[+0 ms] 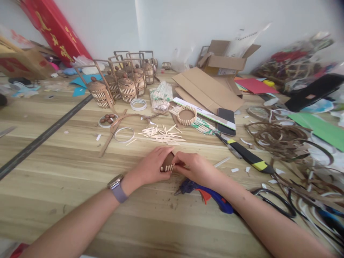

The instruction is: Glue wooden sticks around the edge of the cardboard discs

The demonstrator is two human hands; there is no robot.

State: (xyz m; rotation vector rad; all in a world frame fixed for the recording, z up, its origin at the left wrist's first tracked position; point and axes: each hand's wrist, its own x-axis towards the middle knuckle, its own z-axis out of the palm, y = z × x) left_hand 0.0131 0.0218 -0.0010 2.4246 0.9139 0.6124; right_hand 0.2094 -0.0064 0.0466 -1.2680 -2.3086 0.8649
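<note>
My left hand (153,165) and my right hand (194,167) meet at the table's middle, both closed round a small brown cardboard disc with short wooden sticks (167,165) stuck along its edge. A purple-strapped watch sits on my left wrist. Just beyond the hands lies a loose pile of short wooden sticks (162,134). A finished ring of sticks round a brown disc (186,115) lies further back. Under my right forearm rests a blue glue gun (209,195).
Several small woven lantern-like baskets (118,86) stand at the back. A yellow-black utility knife (245,154), black phone (226,121), flat cardboard (206,89), brown strip coils (276,138), black scissors (276,202) and white rings (124,134) lie around.
</note>
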